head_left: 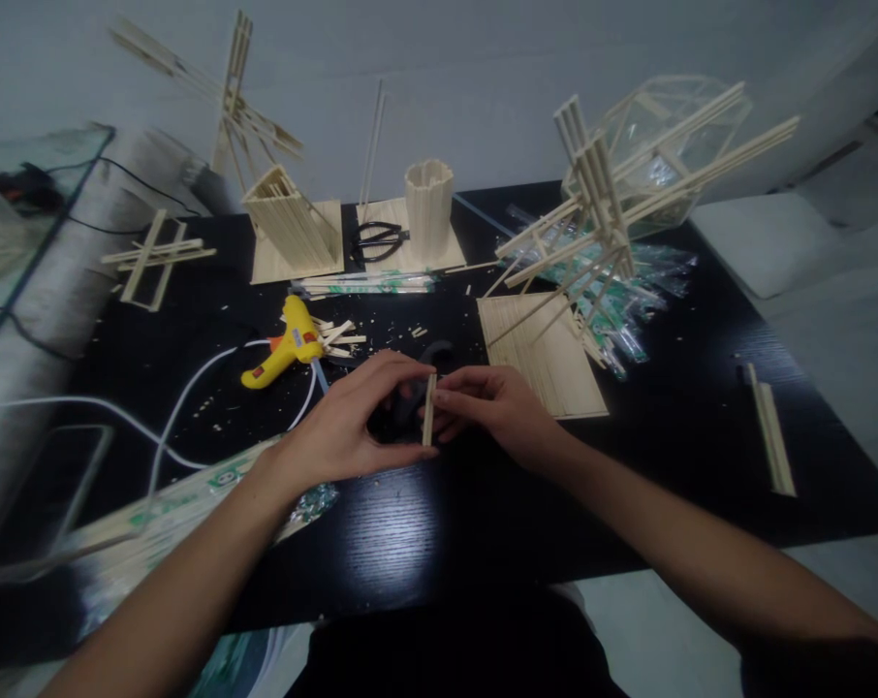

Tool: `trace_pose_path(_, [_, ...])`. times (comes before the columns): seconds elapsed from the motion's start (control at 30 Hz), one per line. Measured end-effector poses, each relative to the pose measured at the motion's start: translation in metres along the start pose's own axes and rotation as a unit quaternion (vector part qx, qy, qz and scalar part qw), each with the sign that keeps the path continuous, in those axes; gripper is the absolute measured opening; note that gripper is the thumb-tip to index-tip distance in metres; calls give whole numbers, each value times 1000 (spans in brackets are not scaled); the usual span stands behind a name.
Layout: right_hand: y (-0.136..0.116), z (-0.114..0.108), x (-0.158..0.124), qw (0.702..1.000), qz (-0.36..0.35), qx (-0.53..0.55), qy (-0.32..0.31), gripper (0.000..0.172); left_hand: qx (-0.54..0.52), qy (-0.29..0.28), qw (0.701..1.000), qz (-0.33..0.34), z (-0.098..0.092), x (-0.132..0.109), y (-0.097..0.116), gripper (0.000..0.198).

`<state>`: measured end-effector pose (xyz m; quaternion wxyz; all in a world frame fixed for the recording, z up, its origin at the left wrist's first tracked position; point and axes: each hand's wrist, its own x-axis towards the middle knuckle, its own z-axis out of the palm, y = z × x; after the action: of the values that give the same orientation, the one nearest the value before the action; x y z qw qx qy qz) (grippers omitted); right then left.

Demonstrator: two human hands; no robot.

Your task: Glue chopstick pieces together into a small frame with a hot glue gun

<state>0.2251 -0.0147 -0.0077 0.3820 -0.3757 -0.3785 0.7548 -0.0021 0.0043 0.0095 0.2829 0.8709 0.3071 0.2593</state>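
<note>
A short piece of pale wooden sticks [429, 412], seemingly a few lying side by side, is held upright above the black table. My left hand [348, 417] grips it by its two ends, thumb at the bottom and index finger at the top. From the other side my right hand [508, 412] pinches its face with thumb and fingers, some of them hidden behind it. Just beyond my left hand lies a yellow glue gun [294, 344], beside a small pile of cut stick pieces [341, 334]. A dark curved object [431, 359] is partly covered by my hands.
Stick-built windmills stand at the back left [286, 218] and right [606, 223], with a round stick tower [429, 208] between them. Black-handled scissors [381, 240] lie by the tower. The glue gun's white cord [167, 427] loops left. Packaged sticks [213, 485] lie under my left arm.
</note>
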Motion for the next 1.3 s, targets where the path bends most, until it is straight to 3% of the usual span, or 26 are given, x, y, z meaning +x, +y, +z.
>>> trace_pose_path(0.63, [2, -2, 0, 1000, 19, 15, -17, 21, 33, 6, 999, 19, 0, -1, 2, 69])
trace_pose_path(1.3, [0, -5, 2, 999, 18, 17, -27, 25, 31, 20, 999, 13, 0, 2, 2, 69])
